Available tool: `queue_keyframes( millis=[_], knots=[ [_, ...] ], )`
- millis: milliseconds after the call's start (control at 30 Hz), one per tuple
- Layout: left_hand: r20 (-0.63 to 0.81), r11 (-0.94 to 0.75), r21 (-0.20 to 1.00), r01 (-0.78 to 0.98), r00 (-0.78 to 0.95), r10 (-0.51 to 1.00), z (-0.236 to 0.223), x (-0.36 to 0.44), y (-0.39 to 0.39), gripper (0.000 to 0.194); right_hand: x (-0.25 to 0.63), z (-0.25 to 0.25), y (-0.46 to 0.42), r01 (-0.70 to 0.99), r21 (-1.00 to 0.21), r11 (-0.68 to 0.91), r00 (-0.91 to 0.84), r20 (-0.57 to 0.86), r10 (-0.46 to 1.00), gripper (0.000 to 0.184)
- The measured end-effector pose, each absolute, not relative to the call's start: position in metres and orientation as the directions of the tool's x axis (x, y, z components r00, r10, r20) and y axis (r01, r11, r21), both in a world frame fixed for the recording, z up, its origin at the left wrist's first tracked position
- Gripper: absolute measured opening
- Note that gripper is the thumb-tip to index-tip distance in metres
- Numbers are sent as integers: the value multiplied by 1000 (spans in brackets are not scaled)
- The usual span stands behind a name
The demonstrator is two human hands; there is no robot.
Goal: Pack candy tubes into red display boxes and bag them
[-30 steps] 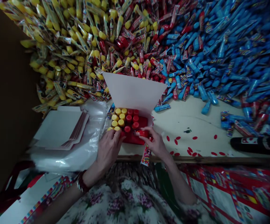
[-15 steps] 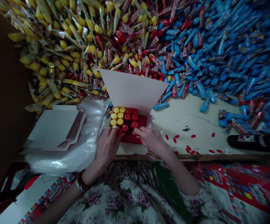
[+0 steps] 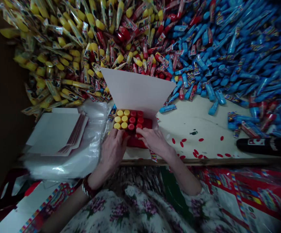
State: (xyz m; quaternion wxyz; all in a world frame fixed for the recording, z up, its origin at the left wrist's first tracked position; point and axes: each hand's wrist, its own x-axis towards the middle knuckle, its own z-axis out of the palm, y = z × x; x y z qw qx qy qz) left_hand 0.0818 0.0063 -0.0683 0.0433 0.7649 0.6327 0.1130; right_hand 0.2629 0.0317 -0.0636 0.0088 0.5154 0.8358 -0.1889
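Your left hand (image 3: 113, 150) and right hand (image 3: 155, 141) were both low at center, just above the counter's front edge, curled narrow against the bottom row of capped tubes. Your left fingers (image 3: 117, 136) touched the yellow-capped side and your right fingers (image 3: 141, 132) touched the red-capped side. Couldn't tell if either hand had a firm grip. The capped tubes (image 3: 128, 119) stood packed in rows in an open white box (image 3: 136, 90), yellow caps at left, red at right, with the lid up behind them and a red patch of box (image 3: 135, 143) between your hands. The box sat at center on the pale counter (image 3: 191, 129). A big heap of candy tubes (image 3: 135, 38) covered the top of the frame, yellow at left, red in the middle, blue at right. Flat white cards (image 3: 55, 132) lay on a plastic sheet (image 3: 64, 168) at left. Red paper dots (image 3: 186, 145) lay right of your right hand, and a black bottle (image 3: 264, 146) lay at far right.
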Motion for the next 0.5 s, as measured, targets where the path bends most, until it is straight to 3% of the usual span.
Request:
queue_keyframes(
  millis=[500],
  knots=[
    [-14,-224,102,969,227,974,-56,94,23,15,263,-60,32,858,-317,404,-483,-226,846,38]
  ],
)
